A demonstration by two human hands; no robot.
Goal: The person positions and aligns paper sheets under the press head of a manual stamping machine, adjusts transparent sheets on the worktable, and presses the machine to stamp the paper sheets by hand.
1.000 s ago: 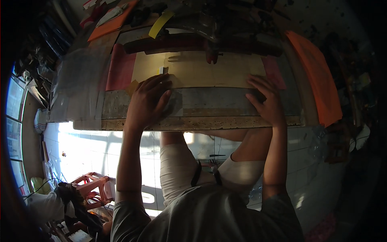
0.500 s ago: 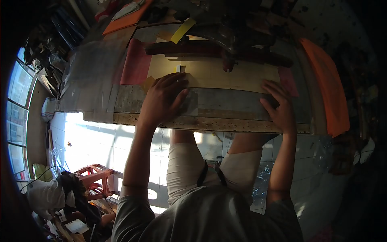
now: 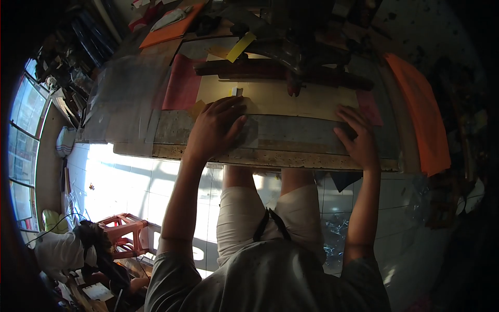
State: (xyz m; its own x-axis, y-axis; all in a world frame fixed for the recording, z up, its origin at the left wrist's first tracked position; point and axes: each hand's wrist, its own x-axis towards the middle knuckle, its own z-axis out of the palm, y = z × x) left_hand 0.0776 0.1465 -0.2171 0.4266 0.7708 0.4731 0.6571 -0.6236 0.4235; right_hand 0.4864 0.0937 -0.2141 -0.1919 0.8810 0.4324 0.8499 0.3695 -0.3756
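Note:
A long pale yellow sheet lies across the worktable, with red material showing at its left end and a red piece at its right. My left hand rests on the sheet's near left edge, fingers spread a little, beside a small white piece. On the near right edge lie the fingertips of my right hand, thumb apart. A dark machine bar spans the sheet just beyond both hands. A yellow strip hangs on the machine.
Orange sheets lie along the table's right side, and another orange sheet is at the back left. Clear plastic covers the left part. A pink stool and a person are at the lower left.
The whole table has shifted rightward in view. My legs have come closer together below the table. Both hands remain at the yellow sheet's near edge.

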